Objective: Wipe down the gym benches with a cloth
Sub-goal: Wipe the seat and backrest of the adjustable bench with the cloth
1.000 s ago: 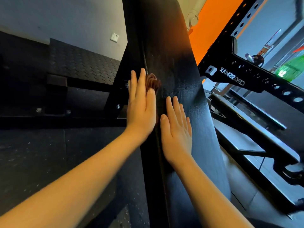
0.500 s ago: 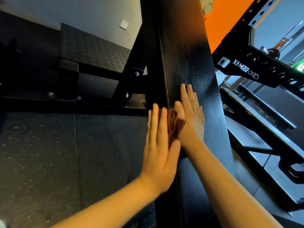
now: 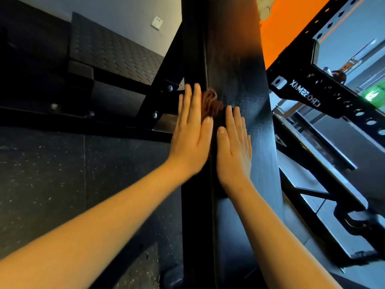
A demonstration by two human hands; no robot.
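Running near to far, the black bench pad point(image 3: 239, 59) bears the left hand point(image 3: 191, 138), flat with fingers straight, at its left edge against the bunched brown cloth point(image 3: 210, 103); the right hand point(image 3: 235, 151), likewise flat, lies just beside. Bare pad extends beyond.

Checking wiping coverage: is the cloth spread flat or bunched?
Bunched: the cloth shows as a crumpled brown wad beside the left hand, on the bench pad.

The cloth point(image 3: 210, 103) is largely hidden behind the left hand point(image 3: 191, 138); only a bunched part shows beside its fingers. Contact with the right hand point(image 3: 234, 147) is indeterminate. The bench pad point(image 3: 235, 59) is cut off above and below both hands.
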